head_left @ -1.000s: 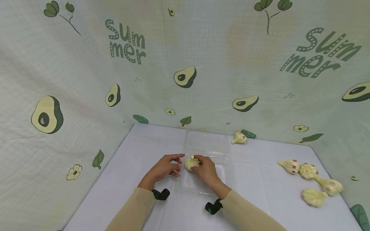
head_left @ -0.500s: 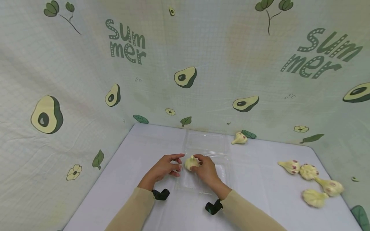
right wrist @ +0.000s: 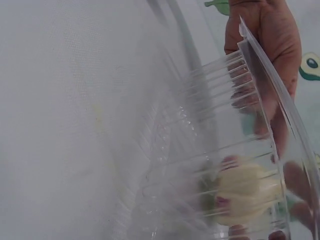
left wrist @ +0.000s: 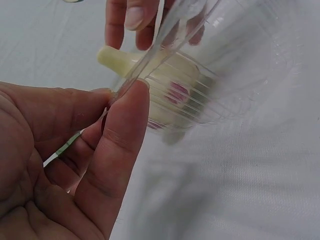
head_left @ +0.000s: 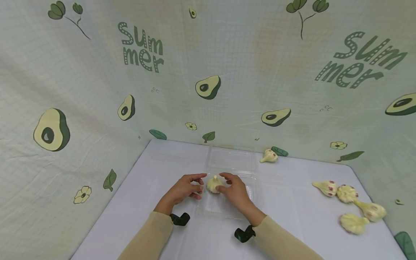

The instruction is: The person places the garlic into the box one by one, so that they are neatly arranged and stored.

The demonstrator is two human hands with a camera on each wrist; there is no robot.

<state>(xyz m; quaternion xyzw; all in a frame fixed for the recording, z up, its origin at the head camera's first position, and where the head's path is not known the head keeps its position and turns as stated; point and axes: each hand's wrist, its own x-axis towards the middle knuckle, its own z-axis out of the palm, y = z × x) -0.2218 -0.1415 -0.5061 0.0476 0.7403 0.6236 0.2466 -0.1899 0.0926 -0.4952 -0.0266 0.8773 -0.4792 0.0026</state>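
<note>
Garlic down in the clear box, near its left side, stem up! Pinching the box's edge with the left hand, thumb against finger. Over to the right hand, spread just beside the garlic, thumb touch hard to call. Behind, lid laid back on the desk, loose bulb beside it, four bulbs bunched well off right.

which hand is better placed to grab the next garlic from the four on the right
Probably the right hand: it lies nearer those four garlic bulbs and seems not to grip the single bulb in the clear plastic container. The left hand is farther off and pinches the container.
</note>
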